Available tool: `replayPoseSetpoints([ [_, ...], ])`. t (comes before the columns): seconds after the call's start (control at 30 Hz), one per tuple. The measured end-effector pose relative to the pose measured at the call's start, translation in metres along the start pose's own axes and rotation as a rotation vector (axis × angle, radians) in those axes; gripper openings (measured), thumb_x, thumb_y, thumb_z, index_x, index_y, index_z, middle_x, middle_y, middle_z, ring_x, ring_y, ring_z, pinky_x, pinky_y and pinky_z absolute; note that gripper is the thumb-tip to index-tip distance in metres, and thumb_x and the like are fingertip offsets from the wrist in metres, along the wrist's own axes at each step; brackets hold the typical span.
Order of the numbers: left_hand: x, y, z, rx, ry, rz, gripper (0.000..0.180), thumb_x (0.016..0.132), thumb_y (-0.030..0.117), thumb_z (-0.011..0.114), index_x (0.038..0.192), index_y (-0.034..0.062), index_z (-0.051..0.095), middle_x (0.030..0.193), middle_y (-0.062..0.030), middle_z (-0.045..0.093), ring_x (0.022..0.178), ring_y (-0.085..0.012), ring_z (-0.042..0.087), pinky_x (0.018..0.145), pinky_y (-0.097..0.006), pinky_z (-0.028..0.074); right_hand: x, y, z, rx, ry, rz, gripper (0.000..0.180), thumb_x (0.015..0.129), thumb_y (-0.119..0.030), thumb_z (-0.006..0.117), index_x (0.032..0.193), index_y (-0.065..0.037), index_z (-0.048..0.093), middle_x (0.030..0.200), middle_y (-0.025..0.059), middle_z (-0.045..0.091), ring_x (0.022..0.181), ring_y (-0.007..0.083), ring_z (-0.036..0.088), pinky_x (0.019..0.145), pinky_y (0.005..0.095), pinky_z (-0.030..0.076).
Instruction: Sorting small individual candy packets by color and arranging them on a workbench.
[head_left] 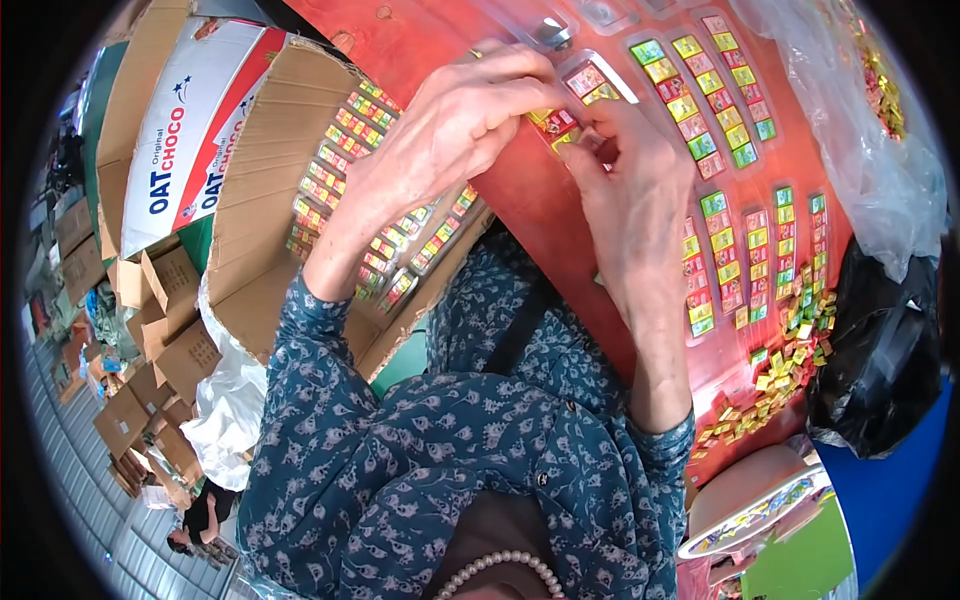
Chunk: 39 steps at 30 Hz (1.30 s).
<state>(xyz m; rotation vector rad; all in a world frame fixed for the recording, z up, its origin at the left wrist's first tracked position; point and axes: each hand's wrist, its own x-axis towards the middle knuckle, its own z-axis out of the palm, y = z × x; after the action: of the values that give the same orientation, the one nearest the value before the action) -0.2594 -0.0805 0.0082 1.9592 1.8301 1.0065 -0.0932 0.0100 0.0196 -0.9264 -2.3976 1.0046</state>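
My two hands meet over the red table, fingers close together. Between them is a short row of small red-and-yellow wrapped pieces. My left hand curls around the row's left side, its fingertips partly hidden. My right hand pinches with thumb and index finger at the row's right end. Just beyond the fingers lies a clear plastic strip tray, with several pieces in it. Filled strip trays in red, yellow and green lie past my right hand.
On my left stands an open cardboard box holding rows of filled strips. Loose wrapped pieces are heaped at the table's right edge, beside a black plastic bag. Clear plastic sheeting covers the far right. A round stool stands below.
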Motion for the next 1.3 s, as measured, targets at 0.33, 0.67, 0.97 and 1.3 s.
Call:
replayPoseSetpoints([
  [0.33, -0.008, -0.003, 0.017, 0.153, 0.119, 0.007, 0.027, 0.076, 0.015, 0.076, 0.101, 0.0037, 0.07, 0.116, -0.01, 0.061, 0.111, -0.0321, 0.054, 0.092, -0.041, 0.048, -0.021, 0.001, -0.028, 0.091, -0.014, 0.092, 0.022, 0.08, 0.004, 0.068, 0.101, 0.005, 0.061, 0.091, 0.0194, 0.059, 0.076, 0.0355, 0.059, 0.066, 0.0417, 0.047],
  [0.67, -0.018, 0.012, 0.021, 0.152, 0.151, -0.12, 0.031, 0.079, 0.014, 0.074, 0.106, 0.0021, 0.066, 0.116, -0.0112, 0.061, 0.108, -0.0326, 0.056, 0.091, -0.042, 0.049, -0.04, 0.0, -0.034, 0.03, -0.026, 0.103, 0.02, 0.079, 0.006, 0.066, 0.097, 0.005, 0.058, 0.094, 0.0215, 0.056, 0.084, 0.0408, 0.058, 0.07, 0.0453, 0.048],
  [0.97, -0.022, 0.007, 0.022, 0.138, 0.146, -0.1, 0.036, 0.078, 0.015, 0.076, 0.108, -0.0003, 0.064, 0.118, -0.0138, 0.06, 0.107, -0.0349, 0.057, 0.089, -0.042, 0.05, -0.038, 0.002, -0.019, -0.068, -0.006, -0.01, 0.016, 0.079, 0.005, 0.065, 0.092, 0.004, 0.056, 0.093, 0.0214, 0.053, 0.084, 0.0418, 0.056, 0.07, 0.0479, 0.046],
  [1.3, -0.024, 0.011, 0.021, 0.165, 0.138, -0.106, 0.037, 0.078, 0.014, 0.076, 0.106, -0.006, 0.063, 0.118, -0.0164, 0.059, 0.107, -0.0359, 0.057, 0.089, -0.042, 0.05, -0.041, 0.005, -0.022, 0.013, 0.003, 0.059, 0.02, 0.077, 0.007, 0.067, 0.094, 0.004, 0.056, 0.091, 0.0214, 0.053, 0.082, 0.0421, 0.057, 0.068, 0.047, 0.047],
])
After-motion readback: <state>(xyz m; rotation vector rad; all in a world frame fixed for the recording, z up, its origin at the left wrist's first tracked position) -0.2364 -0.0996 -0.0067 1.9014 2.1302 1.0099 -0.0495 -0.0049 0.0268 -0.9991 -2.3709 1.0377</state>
